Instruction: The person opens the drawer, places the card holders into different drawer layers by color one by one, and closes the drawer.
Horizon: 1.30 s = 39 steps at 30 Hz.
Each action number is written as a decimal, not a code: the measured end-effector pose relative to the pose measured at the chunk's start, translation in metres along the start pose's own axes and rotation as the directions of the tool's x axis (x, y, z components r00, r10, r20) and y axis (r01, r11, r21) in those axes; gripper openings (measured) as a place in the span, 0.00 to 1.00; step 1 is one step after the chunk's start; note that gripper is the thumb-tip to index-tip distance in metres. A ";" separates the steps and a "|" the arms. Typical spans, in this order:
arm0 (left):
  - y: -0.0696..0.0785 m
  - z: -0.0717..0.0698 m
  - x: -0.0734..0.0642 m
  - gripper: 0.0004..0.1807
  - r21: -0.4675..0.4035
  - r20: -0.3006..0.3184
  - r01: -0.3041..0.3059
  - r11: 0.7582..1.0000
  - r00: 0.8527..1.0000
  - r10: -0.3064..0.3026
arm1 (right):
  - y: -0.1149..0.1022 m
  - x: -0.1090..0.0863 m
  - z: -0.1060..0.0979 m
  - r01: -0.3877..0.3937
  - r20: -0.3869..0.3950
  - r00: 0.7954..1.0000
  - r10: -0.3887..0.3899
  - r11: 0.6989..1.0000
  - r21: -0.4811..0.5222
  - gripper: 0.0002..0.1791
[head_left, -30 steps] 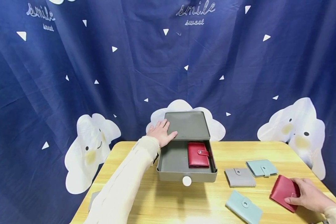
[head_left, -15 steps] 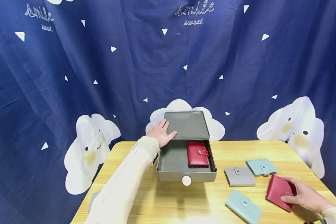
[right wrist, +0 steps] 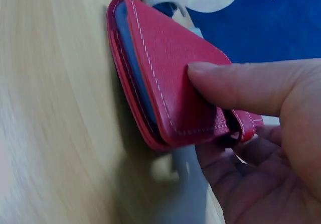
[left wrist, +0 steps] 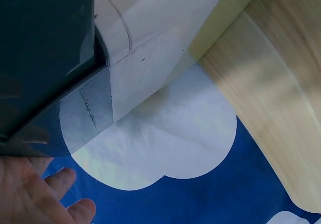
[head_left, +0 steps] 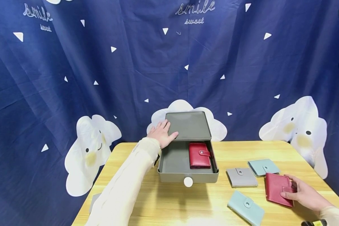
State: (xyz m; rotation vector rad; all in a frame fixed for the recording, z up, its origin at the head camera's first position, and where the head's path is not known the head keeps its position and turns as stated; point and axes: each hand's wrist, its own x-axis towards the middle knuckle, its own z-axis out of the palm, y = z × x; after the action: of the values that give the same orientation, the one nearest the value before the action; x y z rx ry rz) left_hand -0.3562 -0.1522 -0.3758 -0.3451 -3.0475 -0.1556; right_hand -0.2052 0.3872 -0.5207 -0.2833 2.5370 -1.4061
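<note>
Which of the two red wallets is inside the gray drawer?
The red snap-strap wallet lying in the right half of the drawer, snap side up; the other red wallet is outside it, held by the right hand.

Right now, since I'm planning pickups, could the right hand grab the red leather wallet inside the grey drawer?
Probably not: the right hand pinches another red leather wallet, though the drawer stands open.
</note>
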 end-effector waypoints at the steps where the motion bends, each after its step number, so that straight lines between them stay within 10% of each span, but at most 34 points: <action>1: 0.000 0.000 0.000 0.46 -0.002 -0.001 -0.001 1.000 1.000 0.001 | -0.001 0.000 0.001 -0.016 -0.006 1.000 0.016 1.000 0.013 0.40; 8: 0.001 -0.003 -0.001 0.45 -0.014 -0.001 -0.005 1.000 1.000 0.005 | -0.012 -0.001 0.002 -0.158 -0.015 0.987 0.161 0.980 0.121 0.41; 28: 0.001 -0.003 -0.002 0.46 -0.023 0.008 -0.010 1.000 1.000 0.010 | -0.009 0.002 0.004 -0.168 0.177 0.979 0.100 0.888 0.428 0.34; 32: 0.002 -0.003 -0.002 0.45 -0.027 0.004 -0.014 1.000 1.000 0.014 | -0.007 0.001 0.001 -0.247 0.200 0.965 0.168 0.832 0.496 0.26; 39: 0.002 -0.003 -0.001 0.44 -0.013 -0.008 -0.008 1.000 1.000 0.008 | -0.010 -0.003 -0.008 -0.316 0.169 0.948 0.268 0.828 0.463 0.25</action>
State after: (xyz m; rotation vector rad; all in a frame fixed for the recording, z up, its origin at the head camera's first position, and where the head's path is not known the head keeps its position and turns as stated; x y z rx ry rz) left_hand -0.3546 -0.1511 -0.3725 -0.3561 -3.0388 -0.1754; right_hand -0.2040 0.3899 -0.5079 0.1235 1.9495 -1.7777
